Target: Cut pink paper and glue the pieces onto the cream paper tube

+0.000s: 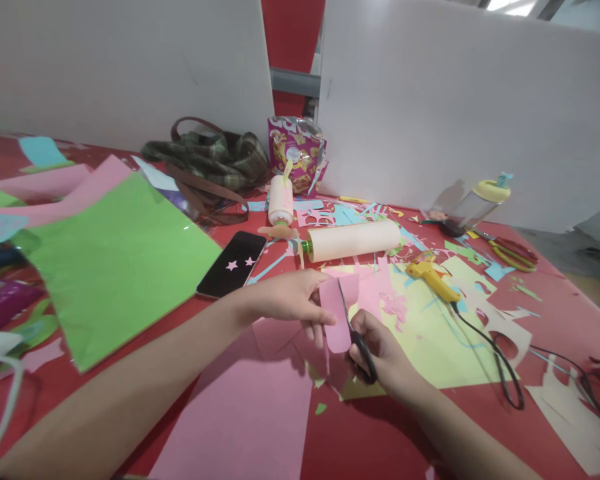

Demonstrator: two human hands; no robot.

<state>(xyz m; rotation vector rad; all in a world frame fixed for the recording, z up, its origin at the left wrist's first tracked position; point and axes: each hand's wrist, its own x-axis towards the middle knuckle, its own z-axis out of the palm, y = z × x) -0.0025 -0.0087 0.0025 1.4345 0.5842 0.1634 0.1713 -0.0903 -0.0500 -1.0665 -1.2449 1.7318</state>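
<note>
Evidently your left hand has its thumb and fingers pinched on the rounded strip of pink paper, held up in front of you above the middle of the red counter, likely to keep it taut and clear of the scraps beneath. Your right hand is closed round the handles of the black-handled scissors, whose blades lie along the strip's right side, an angle that probably keeps your left fingertips off the cutting line. A large flat pink paper sheet spreads toward the near edge, and a pale yellow paper sheet lies toward the right edge, bearing a yellow glue gun whose black cord might snag your right forearm. Just beyond your left forearm, a black smartphone carries two small pink paper stars, perhaps put there so they stand out; a careless sweep could scatter them. Past your hands, a cream paper-wrapped cylinder limits forward reach, and a purple foil snack bag stands near the back edge.
</note>
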